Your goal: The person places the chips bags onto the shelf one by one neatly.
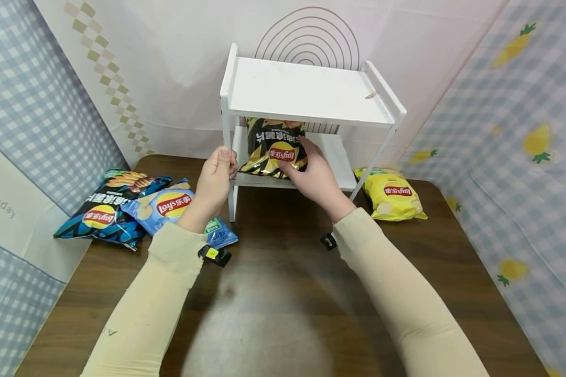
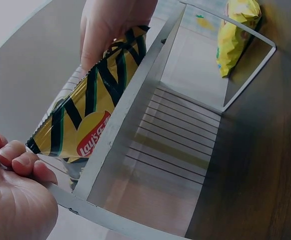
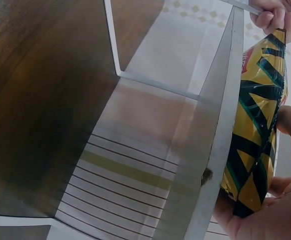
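Observation:
A black and gold bag of chips [image 1: 277, 149] stands on the lower board of a white two-tier rack [image 1: 302, 89], its top edge under the upper board. My right hand [image 1: 317, 175] holds the bag at its right side, thumb on the front. In the right wrist view, the fingers of the right hand [image 3: 273, 215] reach round the bag's edge. My left hand [image 1: 214, 180] grips the rack's front left post, fingers curled. Seen from the left wrist, the left hand [image 2: 20, 185] is close to a corner of the striped bag [image 2: 93, 100].
Left of the rack, a blue and black chip bag [image 1: 110, 209] and a light blue one [image 1: 165, 207] lie on the brown table [image 1: 264, 303], the latter partly behind my left wrist. A yellow chip bag [image 1: 392, 195] rests beside the rack's right leg. Fabric walls surround the table.

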Tool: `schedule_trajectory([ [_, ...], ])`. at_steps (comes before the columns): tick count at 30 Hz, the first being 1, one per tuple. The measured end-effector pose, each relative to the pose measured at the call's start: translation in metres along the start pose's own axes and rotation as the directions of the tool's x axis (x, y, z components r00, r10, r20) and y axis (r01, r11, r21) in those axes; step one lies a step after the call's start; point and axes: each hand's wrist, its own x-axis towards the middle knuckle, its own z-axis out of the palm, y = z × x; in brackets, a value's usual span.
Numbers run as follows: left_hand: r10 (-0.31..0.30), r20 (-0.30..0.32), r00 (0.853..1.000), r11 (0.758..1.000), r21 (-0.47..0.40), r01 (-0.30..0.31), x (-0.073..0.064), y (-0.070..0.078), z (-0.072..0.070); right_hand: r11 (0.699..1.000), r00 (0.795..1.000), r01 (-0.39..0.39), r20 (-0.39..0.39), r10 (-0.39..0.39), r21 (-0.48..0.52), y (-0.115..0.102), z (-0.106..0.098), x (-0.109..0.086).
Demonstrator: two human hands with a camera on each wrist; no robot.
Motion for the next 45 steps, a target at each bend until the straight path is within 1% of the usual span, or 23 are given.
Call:
schedule_trajectory([
  [6, 0.02, -0.006, 1.0, 1.0, -0.004, -0.02, 0.007, -0.021, -0.005, 1.0, 1.0, -0.002, 0.017, 0.002, 0.003, 0.0, -0.003, -0.002],
  [7, 0.022, -0.004, 1.0, 1.0, -0.007, -0.022, 0.007, -0.022, -0.006, 1.0, 1.0, -0.005, 0.02, 0.005, 0.001, 0.0, -0.003, -0.002],
  [14, 0.01, 0.013, 1.0, 1.0, -0.028, -0.01, 0.008, -0.019, -0.006, 1.0, 0.999, 0.008, 0.032, -0.009, 0.006, 0.0, -0.003, -0.002],
  [22, 0.01, 0.015, 1.0, 1.0, -0.017, -0.01, 0.002, 0.0, -0.001, 0.998, 0.998, 0.055, 0.008, -0.056, 0.02, 0.002, -0.002, -0.004],
  [25, 0.01, 0.01, 1.0, 1.0, -0.018, -0.01, 0.004, -0.005, -0.002, 0.998, 0.998, 0.057, 0.013, -0.057, 0.013, 0.002, -0.002, -0.005],
  [30, 0.012, 0.003, 1.0, 1.0, -0.017, -0.012, 0.007, -0.019, -0.005, 0.999, 0.999, 0.049, 0.021, -0.049, 0.003, 0.001, -0.002, -0.006],
  [36, 0.008, -0.012, 1.0, 1.0, -0.007, -0.008, 0.006, -0.022, -0.006, 0.998, 0.998, 0.056, 0.015, -0.056, 0.009, 0.003, -0.001, -0.006],
  [38, 0.003, -0.017, 1.0, 1.0, 0.002, -0.003, 0.006, -0.021, -0.006, 0.998, 0.998, 0.06, 0.013, -0.06, 0.011, 0.004, -0.001, -0.006],
  [41, -0.006, -0.022, 1.0, 0.999, 0.049, 0.007, 0.007, -0.018, -0.007, 0.998, 0.998, 0.061, 0.01, -0.061, 0.008, 0.004, -0.001, -0.007],
  [45, -0.001, -0.031, 1.0, 0.992, 0.126, 0.005, 0.009, -0.006, -0.008, 0.998, 0.998, 0.067, 0.007, -0.067, 0.005, 0.004, -0.001, -0.007],
])
